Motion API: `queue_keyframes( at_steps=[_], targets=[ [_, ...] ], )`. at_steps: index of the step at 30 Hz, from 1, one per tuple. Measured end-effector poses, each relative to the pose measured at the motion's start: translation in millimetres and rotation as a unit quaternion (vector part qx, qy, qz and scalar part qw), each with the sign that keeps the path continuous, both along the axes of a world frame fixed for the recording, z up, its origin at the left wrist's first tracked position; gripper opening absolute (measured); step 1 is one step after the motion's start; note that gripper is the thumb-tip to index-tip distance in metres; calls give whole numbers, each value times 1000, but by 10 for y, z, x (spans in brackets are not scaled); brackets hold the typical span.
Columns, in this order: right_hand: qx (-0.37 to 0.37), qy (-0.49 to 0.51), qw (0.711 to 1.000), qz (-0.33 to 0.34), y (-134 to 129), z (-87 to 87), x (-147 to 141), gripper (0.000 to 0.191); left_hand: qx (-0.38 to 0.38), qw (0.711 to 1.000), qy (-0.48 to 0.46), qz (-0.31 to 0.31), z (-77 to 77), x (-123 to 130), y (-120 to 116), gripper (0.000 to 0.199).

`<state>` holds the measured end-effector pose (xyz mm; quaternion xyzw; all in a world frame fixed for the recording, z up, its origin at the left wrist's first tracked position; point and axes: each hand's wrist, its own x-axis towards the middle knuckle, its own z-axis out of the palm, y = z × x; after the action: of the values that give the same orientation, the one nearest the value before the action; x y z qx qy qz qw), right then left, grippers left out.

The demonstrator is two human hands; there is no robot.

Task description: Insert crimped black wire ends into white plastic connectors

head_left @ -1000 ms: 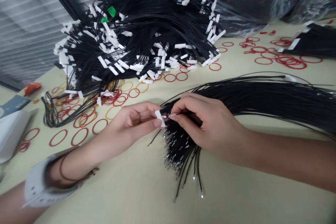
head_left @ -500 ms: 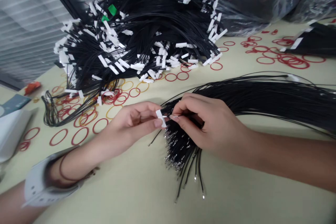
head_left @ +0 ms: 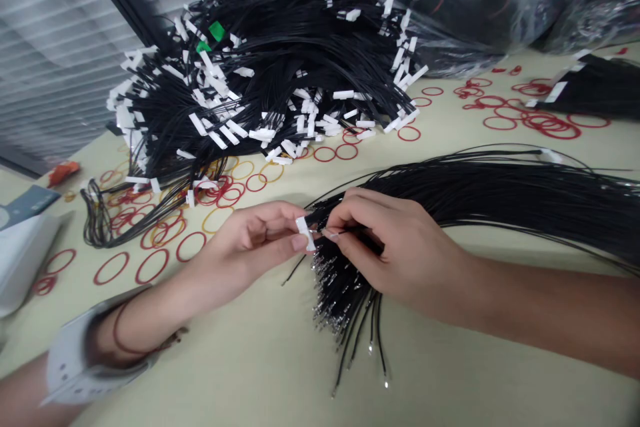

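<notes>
One pale table (head_left: 225, 373) underlies everything. Across its far side spreads the largest heap, a cable pile (head_left: 290, 47) of black leads ending in white plugs, with a few green tags (head_left: 216, 31) among them. Next comes a long wire bundle (head_left: 525, 197), sweeping in from the right edge and passing beneath the right hand (head_left: 395, 240); its metal-tipped ends fan out on the tabletop, just below the fingers and to the right of the left hand (head_left: 255, 240). Clear plastic bags (head_left: 475, 7) sit at the back right.

Both hands meet near the middle, fingertips nearly touching. On the left wrist is a pale grey band (head_left: 75, 360). The left hand pinches a small white connector (head_left: 305, 233) between thumb and forefinger, its other fingers loosely curled. The right hand, curled above the bundle, has thumb and forefinger closed on a thin wire end (head_left: 317, 232), just to the right of the connector.

Red rubber bands (head_left: 553, 125) lie scattered well beyond the right hand and also left of the left hand, where some yellow ones mix in. The connector is held over the near left end of the bundle, between the two hands. Whether the wire end has entered it is too small to tell.
</notes>
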<state>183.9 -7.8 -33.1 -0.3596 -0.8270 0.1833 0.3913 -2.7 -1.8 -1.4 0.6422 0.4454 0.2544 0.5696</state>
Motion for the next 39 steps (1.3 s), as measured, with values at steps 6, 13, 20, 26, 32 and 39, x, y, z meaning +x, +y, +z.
queue_keyframes(
  at_steps=[6,13,20,26,32,39],
  targets=[
    [-12,3,1000,5,-5,14,3,10,-1,1000,8,-5,14,-3,12,7],
    [-10,0,1000,15,3,-1,10,9,6,1000,14,2,21,-20,-14,6],
    [-3,-22,1000,18,-10,3,20,7,-1,1000,10,10,-5,-18,-24,8],
    [-1,-25,999,23,-12,10,19,7,-1,999,32,6,-4,-4,-38,10],
    [7,-9,999,38,-10,15,25,7,19,999,36,1,-5,-10,-47,9],
    [37,-26,998,40,-18,5,29,11,21,998,53,-4,-10,-17,-51,11]
  ],
)
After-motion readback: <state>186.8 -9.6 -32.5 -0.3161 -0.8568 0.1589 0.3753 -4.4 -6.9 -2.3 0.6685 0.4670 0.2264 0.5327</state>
